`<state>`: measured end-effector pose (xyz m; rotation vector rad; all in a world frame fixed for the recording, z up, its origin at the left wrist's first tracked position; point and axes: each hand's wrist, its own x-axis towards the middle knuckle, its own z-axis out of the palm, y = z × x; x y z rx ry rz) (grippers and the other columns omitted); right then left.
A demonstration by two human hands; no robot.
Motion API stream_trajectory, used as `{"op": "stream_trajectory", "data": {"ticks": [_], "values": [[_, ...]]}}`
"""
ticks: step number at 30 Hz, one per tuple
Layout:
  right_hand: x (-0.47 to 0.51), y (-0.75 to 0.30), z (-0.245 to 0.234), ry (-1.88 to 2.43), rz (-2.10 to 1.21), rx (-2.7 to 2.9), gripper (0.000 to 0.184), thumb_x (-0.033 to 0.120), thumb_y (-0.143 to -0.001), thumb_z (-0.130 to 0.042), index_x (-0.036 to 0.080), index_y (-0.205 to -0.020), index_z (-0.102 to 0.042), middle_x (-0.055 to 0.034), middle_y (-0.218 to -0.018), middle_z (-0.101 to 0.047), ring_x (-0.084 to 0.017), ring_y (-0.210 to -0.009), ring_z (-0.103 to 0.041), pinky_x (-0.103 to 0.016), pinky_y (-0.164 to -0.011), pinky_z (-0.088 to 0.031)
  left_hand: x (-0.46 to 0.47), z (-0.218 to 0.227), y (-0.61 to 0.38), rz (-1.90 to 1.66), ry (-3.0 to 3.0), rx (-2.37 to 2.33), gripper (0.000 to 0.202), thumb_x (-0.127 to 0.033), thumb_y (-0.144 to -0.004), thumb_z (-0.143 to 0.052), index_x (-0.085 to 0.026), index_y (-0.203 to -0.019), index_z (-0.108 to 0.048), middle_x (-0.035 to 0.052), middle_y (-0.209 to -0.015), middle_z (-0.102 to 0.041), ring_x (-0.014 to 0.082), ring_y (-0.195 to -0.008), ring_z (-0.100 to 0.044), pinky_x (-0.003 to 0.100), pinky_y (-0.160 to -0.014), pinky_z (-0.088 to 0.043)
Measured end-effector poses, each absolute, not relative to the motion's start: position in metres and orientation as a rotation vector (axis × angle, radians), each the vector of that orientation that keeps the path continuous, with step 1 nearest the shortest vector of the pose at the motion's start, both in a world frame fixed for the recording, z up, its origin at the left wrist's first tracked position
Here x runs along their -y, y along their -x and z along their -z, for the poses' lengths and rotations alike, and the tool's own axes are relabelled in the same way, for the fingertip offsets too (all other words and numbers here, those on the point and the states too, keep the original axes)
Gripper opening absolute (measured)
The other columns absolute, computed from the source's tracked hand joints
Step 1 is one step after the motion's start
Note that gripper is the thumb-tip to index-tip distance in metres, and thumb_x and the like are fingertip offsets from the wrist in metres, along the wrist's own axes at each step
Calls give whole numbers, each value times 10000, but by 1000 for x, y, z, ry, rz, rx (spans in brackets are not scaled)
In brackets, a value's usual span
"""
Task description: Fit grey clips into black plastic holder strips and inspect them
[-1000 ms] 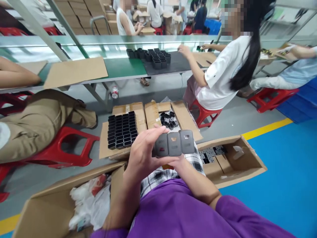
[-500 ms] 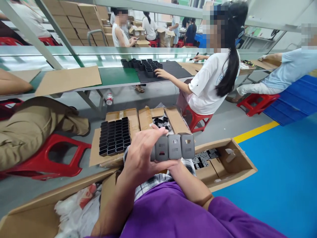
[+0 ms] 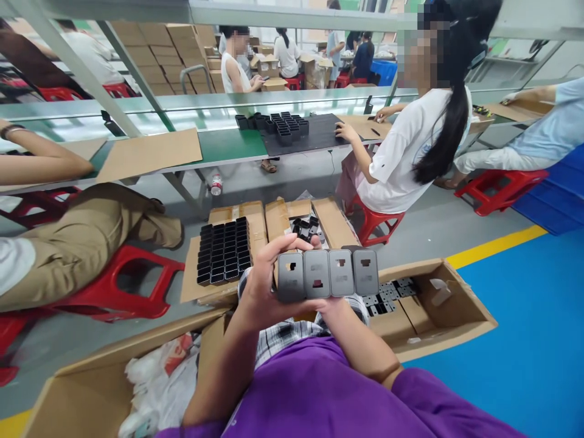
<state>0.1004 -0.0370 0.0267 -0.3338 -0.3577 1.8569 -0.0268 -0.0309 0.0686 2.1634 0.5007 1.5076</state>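
In front of my chest is a short row of small black plastic cases (image 3: 316, 275), their flat ends with little cutouts facing me. My left hand (image 3: 266, 271) is closed around the left end of the row, with fingers over the top and a digit along the bottom edge. My right hand (image 3: 332, 306) comes up from below against the underside and back of the row; the cases hide most of its fingers.
Upright black cases (image 3: 223, 250) stand in rows on cardboard to the left. Loose black parts (image 3: 306, 228) lie in an open carton ahead. More parts sit in a long carton (image 3: 456, 304) at right. A co-worker (image 3: 410, 140) sits at the green bench (image 3: 232, 143).
The view has shifted, so the scene sits further right. My left hand has moved off the leftmost case, whose end now shows fully. The row stays held.
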Motion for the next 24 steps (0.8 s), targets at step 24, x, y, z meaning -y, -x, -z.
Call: {"op": "stream_trajectory", "data": {"ticks": [24], "values": [[39,-99,-34,274,-1753,241,360,494,-728,-794,378,-1065,-748,38,-1079,-756,-192,-1011,-691,-407,-867,-595,21,-63,25,-1534,-2375,-675,1046,-464,-688,-902,-174,-1500,-309,170,-1225,-694,275,-1156,-702,416,-1006,-562]]}}
